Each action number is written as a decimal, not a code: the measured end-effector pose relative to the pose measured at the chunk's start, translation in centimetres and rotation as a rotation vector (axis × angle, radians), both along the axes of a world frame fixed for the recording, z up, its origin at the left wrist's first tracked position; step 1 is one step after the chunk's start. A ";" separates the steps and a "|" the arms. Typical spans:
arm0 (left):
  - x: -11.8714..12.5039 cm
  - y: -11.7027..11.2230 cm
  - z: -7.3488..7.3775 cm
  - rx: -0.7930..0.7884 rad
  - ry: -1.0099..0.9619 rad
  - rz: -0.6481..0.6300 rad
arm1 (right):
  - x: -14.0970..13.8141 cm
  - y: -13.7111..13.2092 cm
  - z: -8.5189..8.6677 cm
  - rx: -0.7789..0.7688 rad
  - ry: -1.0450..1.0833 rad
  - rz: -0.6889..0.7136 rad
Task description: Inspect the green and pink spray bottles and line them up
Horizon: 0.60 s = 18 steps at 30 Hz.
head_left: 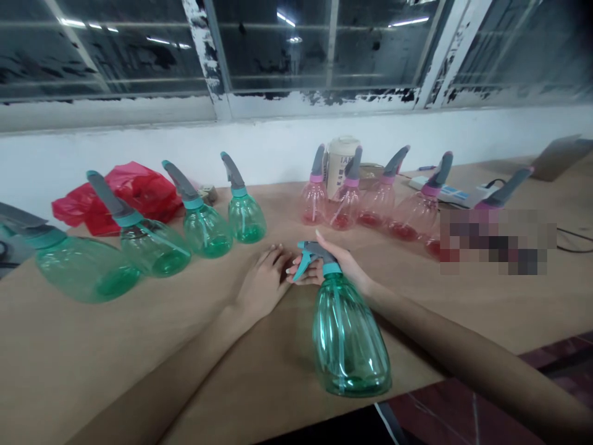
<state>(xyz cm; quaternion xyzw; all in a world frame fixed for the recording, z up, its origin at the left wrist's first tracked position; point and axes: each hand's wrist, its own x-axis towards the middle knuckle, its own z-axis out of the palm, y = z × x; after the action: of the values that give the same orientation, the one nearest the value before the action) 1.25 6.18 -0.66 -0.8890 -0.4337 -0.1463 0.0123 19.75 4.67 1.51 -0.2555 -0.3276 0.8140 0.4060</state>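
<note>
A clear green spray bottle (349,337) with a grey and teal trigger head stands slightly tilted close to the table's front edge. My right hand (353,267) is wrapped round its head and neck, thumb up along the grey top and fingers reaching behind the teal trigger. Just left of that trigger, my left hand (263,281) lies on the table, palm down, holding nothing, its fingers stretched out and partly in shadow. Its nearest neighbours are my right fingertips and a smaller-looking green spray bottle (247,216) farther back.
More green spray bottles (208,228) line the left side, before a red plastic bag (134,191). Several pink spray bottles (414,213) form a row at the right. Behind them are a pale cup (341,162) and a white power strip (445,193) with black cable. A blurred patch covers the far right.
</note>
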 end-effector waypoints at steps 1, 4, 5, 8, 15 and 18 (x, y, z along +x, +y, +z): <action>0.0 0.0 0.0 0.001 -0.003 -0.001 | 0.0 0.0 0.0 0.002 0.003 0.006; -0.1 0.1 -0.1 -0.010 0.007 0.000 | 0.0 0.0 0.0 -0.005 0.014 0.016; -0.1 0.1 -0.1 -0.014 0.007 -0.001 | 0.0 0.0 0.0 -0.007 0.016 0.016; 0.1 0.1 0.0 -0.013 -0.019 0.005 | 0.0 -0.1 0.1 0.022 0.017 -0.025; 0.3 -0.3 0.4 -0.028 -0.055 0.017 | -0.2 -1.4 1.1 0.211 0.005 -0.098; 0.2 -0.4 0.4 0.007 -0.099 0.004 | -0.2 -1.9 1.9 0.276 0.010 -0.015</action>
<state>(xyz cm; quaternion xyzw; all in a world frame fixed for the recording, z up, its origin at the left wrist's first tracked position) 1.41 5.80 -0.28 -0.8797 -0.4351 -0.1917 -0.0058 19.53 2.78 3.42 -0.1957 -0.4325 0.7595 0.4448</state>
